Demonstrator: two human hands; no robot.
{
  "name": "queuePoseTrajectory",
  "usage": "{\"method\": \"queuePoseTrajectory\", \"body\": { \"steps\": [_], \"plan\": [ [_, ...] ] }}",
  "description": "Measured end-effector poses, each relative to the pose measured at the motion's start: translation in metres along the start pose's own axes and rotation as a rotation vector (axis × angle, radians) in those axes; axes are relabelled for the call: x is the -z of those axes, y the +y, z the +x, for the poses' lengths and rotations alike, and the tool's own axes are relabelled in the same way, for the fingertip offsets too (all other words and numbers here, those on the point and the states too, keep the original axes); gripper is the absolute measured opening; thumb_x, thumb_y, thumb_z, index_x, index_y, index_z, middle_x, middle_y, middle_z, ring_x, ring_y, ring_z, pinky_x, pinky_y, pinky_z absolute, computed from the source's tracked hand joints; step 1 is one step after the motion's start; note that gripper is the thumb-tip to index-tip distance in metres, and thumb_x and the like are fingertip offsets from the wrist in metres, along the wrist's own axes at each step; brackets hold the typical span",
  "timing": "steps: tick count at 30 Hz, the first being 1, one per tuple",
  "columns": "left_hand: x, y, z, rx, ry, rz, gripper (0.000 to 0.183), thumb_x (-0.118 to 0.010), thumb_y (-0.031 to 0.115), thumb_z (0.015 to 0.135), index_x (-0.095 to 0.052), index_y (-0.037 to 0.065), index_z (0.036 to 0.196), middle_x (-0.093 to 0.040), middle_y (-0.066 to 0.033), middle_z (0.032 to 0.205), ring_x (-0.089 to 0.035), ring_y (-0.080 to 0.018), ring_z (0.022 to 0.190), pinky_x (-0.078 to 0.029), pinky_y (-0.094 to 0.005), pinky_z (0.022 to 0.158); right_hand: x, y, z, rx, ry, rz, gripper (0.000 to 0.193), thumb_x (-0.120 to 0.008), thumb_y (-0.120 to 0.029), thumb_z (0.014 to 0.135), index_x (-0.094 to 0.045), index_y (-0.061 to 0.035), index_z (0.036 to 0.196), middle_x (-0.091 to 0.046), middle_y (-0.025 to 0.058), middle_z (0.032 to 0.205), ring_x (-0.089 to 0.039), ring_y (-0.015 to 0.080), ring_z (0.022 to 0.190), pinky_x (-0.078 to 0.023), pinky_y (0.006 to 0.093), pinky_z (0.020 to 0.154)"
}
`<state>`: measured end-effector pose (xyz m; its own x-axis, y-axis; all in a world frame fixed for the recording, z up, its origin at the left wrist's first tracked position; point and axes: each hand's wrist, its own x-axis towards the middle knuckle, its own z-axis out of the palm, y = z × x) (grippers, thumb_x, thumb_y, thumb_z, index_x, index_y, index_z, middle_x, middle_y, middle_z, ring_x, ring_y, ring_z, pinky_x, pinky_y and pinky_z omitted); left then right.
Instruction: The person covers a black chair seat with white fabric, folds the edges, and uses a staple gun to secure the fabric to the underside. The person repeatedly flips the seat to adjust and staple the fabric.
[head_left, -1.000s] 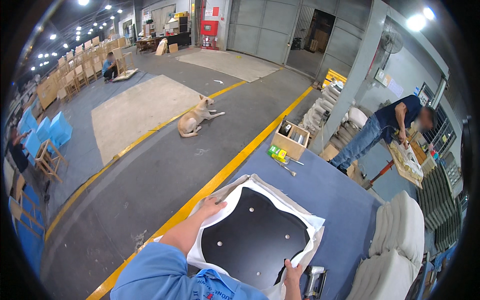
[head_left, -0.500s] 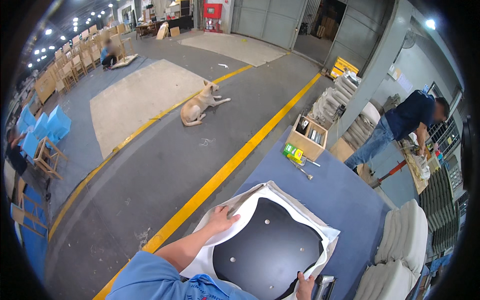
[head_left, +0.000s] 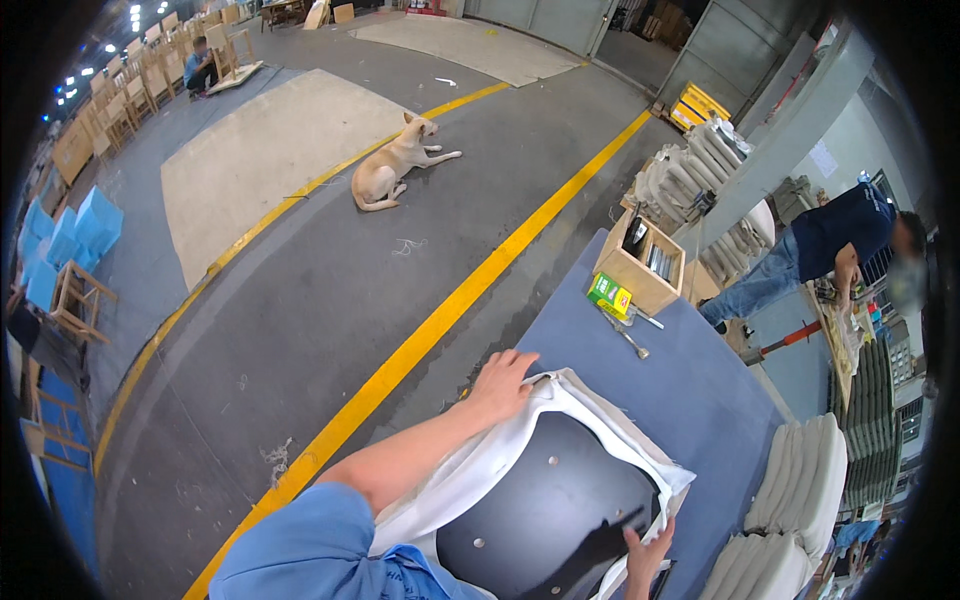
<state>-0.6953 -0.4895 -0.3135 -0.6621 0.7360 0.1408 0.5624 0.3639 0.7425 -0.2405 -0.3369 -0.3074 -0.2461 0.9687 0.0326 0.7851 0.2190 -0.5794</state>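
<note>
A black seat panel [head_left: 560, 490] with several small holes lies in front of me on a blue-grey tabletop. White padding [head_left: 478, 478] and a beige fabric cover [head_left: 612, 412] stand up around its edge. My left hand [head_left: 503, 387] is closed on the cover's far left corner, fingers reaching over the outer side. At the right edge of the panel is my right hand [head_left: 648, 556], its thumb and fingers spread apart beside the padding. A dark reflection or shadow of it shows on the panel. Beside that hand, a metal tool [head_left: 660, 578] is mostly hidden.
A wooden box [head_left: 645, 268] of supplies, a green-yellow packet [head_left: 608, 295] and a metal tool [head_left: 632, 338] sit at the table's far end. Padded cushions [head_left: 795, 475] are stacked right. A dog [head_left: 392, 165] lies on the floor; a person [head_left: 830, 245] works at the right.
My left hand has moved from the left side of the cover to its far corner. My right hand's fingers have spread. The view has tilted down somewhat.
</note>
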Motion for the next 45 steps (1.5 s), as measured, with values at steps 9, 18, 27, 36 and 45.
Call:
{"method": "queuePoseTrajectory", "body": {
  "steps": [9,18,27,36,45],
  "plan": [
    [-0.053,-0.043,0.09,0.18,-0.367,-0.173,0.023,-0.069,0.016,0.095,-0.078,0.009,0.115,-0.077,-0.0142,0.111,-0.072,-0.0336,0.103,-0.055,-0.0425,0.096,-0.111,-0.206,0.093,0.581,-0.334,0.108,0.053,-0.077,-0.005,0.085,-0.062,-0.0016,0.136,-0.064,0.0213,0.134,-0.06,0.0407,0.125,-0.047,0.0452,0.109],
    [-0.077,-0.063,0.08,0.474,-0.309,-0.666,0.019,-0.069,0.02,0.099,-0.078,0.006,0.109,-0.078,-0.0101,0.099,-0.068,-0.016,0.088,-0.053,-0.034,0.082,-0.222,-0.294,0.159,0.749,-0.697,-0.263,0.028,-0.072,-0.008,0.086,-0.073,-0.0079,0.114,-0.073,0.0187,0.115,-0.072,0.0345,0.104,-0.056,0.042,0.09],
    [-0.076,-0.071,0.084,0.521,-0.271,-0.657,0.018,-0.071,0.018,0.096,-0.079,0.004,0.105,-0.076,-0.0088,0.092,-0.066,-0.016,0.085,-0.053,-0.0336,0.081,-0.253,-0.281,0.176,0.652,-0.702,-0.086,0.014,-0.073,-0.011,0.089,-0.074,-0.0043,0.102,-0.076,0.0154,0.088,-0.074,0.0264,0.083,-0.056,0.0373,0.076],
    [-0.076,-0.078,0.088,0.644,-0.314,-0.882,0.014,-0.074,0.015,0.095,-0.079,0.004,0.103,-0.074,-0.0029,0.09,-0.064,-0.0129,0.083,-0.052,-0.0323,0.078,-0.249,-0.315,0.171,0.47,-0.813,-0.311,0.036,-0.083,-0.036,0.078,-0.076,-0.0077,0.099,-0.078,0.0155,0.096,-0.074,0.0314,0.093,-0.057,0.0397,0.084],
    [-0.082,-0.074,0.082,0.562,-0.21,-0.735,0.012,-0.073,0.017,0.097,-0.079,0.007,0.102,-0.074,-0.003,0.093,-0.063,-0.0131,0.085,-0.052,-0.0323,0.079,-0.255,-0.306,0.178,0.396,-0.82,-0.387,0.027,-0.08,-0.028,0.073,-0.08,-0.0089,0.093,-0.078,0.0175,0.096,-0.075,0.0338,0.092,-0.058,0.042,0.087]
  ]
}}
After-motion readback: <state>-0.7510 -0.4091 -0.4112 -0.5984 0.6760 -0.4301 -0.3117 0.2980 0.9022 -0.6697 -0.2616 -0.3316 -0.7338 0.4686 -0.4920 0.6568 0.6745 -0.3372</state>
